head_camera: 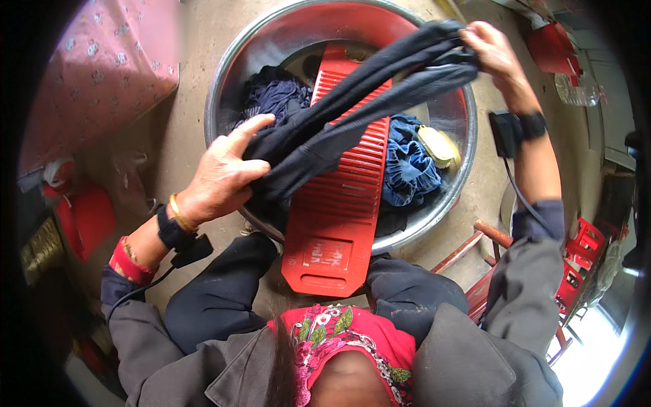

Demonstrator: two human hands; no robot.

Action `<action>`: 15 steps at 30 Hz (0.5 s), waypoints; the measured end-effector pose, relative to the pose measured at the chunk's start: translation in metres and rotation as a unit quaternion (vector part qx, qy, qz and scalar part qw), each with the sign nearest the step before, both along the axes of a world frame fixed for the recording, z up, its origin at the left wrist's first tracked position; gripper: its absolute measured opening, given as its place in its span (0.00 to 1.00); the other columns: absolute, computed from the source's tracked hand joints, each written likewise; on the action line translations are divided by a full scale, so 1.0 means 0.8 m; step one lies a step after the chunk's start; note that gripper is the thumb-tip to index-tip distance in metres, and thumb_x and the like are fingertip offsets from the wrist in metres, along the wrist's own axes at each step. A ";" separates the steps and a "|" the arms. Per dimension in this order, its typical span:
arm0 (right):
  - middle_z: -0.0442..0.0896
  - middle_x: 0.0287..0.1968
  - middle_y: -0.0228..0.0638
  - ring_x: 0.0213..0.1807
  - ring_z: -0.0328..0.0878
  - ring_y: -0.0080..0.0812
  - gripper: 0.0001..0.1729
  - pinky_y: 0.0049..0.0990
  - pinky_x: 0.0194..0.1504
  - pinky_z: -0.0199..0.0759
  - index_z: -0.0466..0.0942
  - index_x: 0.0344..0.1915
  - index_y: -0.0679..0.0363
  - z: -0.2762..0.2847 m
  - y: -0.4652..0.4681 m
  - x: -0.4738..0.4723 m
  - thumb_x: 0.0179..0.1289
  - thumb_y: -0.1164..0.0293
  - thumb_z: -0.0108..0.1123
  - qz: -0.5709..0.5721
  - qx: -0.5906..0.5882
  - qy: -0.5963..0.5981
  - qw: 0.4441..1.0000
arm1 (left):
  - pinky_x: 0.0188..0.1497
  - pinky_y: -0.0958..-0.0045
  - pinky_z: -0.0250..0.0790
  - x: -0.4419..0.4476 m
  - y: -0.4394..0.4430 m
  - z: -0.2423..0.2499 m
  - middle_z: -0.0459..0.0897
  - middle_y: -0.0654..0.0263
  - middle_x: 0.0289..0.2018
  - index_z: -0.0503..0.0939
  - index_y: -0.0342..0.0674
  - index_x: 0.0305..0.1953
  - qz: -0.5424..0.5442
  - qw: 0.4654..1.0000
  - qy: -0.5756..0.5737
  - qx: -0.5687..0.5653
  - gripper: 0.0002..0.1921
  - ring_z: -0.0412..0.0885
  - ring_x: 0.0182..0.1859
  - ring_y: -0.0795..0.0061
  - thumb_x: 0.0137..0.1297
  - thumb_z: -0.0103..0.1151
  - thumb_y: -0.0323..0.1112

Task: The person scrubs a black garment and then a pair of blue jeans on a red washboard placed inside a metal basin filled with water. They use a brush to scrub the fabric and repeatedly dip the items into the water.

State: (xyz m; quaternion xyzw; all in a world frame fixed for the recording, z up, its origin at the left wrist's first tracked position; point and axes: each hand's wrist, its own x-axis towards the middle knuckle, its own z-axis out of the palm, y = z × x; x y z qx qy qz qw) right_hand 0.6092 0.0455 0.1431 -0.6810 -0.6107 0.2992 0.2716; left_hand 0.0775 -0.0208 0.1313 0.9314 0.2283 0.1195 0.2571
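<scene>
A dark, long-legged garment (325, 119), apparently trousers, stretches slantwise above a red plastic washboard (335, 213). My right hand (491, 48) grips its bunched end, raised past the far right rim of a large metal basin (214, 109). At the lower left end of the cloth is my left hand (221, 175), thumb and forefinger spread around it. Whether the remaining fingers clasp the fabric is hidden. The washboard leans out over the basin's near rim between my knees. Inside the basin, dark navy clothing (278, 94) lies left of the board and blue denim (409, 170) right of it.
A pale yellow scrubbing brush (438, 146) rests on the denim side of the basin. A table with a pink patterned cloth (117, 56) stands at upper left. A wooden stool or chair (457, 254) is close by my right knee. A clear plastic bottle (574, 90) lies at upper right.
</scene>
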 end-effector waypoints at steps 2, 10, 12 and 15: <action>0.80 0.38 0.22 0.39 0.75 0.17 0.15 0.21 0.43 0.72 0.81 0.49 0.58 -0.032 0.035 0.000 0.82 0.57 0.64 0.031 -0.028 0.003 0.999 | 0.58 0.52 0.74 0.005 0.013 0.044 0.76 0.46 0.69 0.81 0.41 0.34 -0.022 0.997 0.047 0.058 0.13 0.80 0.60 0.43 0.42 0.65 0.21; 0.81 0.38 0.24 0.42 0.76 0.19 0.14 0.28 0.44 0.75 0.81 0.50 0.57 -0.205 0.071 -0.035 0.82 0.57 0.63 0.069 0.025 0.255 0.964 | 0.42 0.58 0.65 0.044 -0.010 0.062 0.76 0.63 0.43 0.83 0.51 0.41 -0.182 0.974 0.130 0.042 0.08 0.77 0.44 0.61 0.61 0.62 0.39; 0.85 0.41 0.40 0.43 0.83 0.36 0.15 0.37 0.48 0.78 0.78 0.49 0.59 -0.262 0.037 -0.053 0.77 0.59 0.66 0.076 0.024 -0.081 0.994 | 0.42 0.59 0.68 0.076 -0.035 0.004 0.76 0.61 0.42 0.84 0.51 0.40 -0.227 0.936 0.269 -0.018 0.05 0.79 0.46 0.61 0.65 0.61 0.39; 0.87 0.49 0.55 0.54 0.85 0.59 0.17 0.48 0.54 0.79 0.79 0.49 0.61 -0.319 0.005 -0.072 0.74 0.59 0.68 0.081 -0.074 -0.152 0.982 | 0.41 0.54 0.77 0.097 -0.056 -0.067 0.76 0.54 0.42 0.84 0.48 0.45 -0.230 0.930 0.267 -0.103 0.10 0.83 0.43 0.53 0.61 0.64 0.32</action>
